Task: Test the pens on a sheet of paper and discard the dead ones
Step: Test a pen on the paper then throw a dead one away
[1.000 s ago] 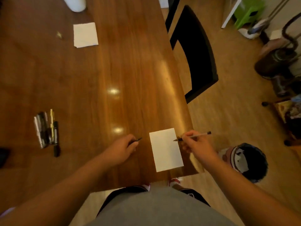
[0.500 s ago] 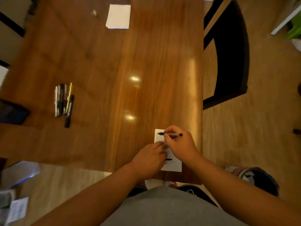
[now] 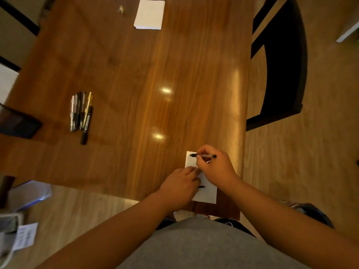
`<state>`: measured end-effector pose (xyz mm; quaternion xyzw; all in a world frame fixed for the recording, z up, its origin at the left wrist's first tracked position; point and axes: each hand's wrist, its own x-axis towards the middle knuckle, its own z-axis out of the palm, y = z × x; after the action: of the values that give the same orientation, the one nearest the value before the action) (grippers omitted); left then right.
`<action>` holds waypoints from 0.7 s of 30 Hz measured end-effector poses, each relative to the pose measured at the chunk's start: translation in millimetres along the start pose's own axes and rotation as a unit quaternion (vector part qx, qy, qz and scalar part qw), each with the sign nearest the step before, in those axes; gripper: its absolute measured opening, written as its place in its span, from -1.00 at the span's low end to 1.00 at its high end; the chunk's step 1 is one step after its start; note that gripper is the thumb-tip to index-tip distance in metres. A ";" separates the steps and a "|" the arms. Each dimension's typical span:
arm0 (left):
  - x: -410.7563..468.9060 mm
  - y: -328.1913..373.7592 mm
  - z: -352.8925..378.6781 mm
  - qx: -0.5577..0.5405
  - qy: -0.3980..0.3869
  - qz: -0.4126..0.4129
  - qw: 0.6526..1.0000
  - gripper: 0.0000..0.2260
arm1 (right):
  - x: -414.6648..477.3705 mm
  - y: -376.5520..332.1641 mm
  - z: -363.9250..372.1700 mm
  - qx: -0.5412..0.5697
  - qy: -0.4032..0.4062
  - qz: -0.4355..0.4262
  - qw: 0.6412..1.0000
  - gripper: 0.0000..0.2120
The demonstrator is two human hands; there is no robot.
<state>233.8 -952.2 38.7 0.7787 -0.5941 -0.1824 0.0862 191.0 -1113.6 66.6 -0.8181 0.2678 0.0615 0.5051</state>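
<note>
Head view | I see both hands, apart a second ago, now on the sheet (image 3: 207, 195) at the near right corner of the table (image 3: 136, 74) | right hand (image 3: 215, 167) pinches the pen (image 3: 204, 155) over it | left hand (image 3: 178, 189) steadies it, grip on dark cap (image 3: 201, 186) unclear | test stroke starting, I judge

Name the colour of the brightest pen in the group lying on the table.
Yellow; the yellow pen shows best in the head view.

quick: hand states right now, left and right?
Left hand: closed, grips a small black pen cap, fingers resting on the paper.
Right hand: closed, pinches the pen, tip at the paper's far edge.
</note>
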 end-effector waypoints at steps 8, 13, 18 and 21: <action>3.3 3.5 -1.5 0.014 -0.036 -0.020 0.999 -0.71 | -3.6 8.9 -9.2 -0.023 0.020 0.001 1.000 -0.93; 4.3 6.1 -5.0 0.011 -0.049 -0.027 0.998 -0.70 | -10.0 14.3 -9.4 -0.043 0.024 0.003 0.999 -0.93; 4.9 8.1 -7.5 0.035 -0.060 -0.017 0.997 -0.72 | -13.5 15.2 -3.7 -0.041 0.015 -0.012 0.999 -0.89; 6.6 8.7 -8.9 0.044 -0.062 -0.013 0.997 -0.72 | -12.1 14.3 -2.0 -0.034 0.018 -0.018 0.999 -0.90</action>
<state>230.9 -961.6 48.8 0.7769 -0.5952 -0.2051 0.0125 173.2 -1115.7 60.7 -0.8404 0.2597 0.0469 0.4734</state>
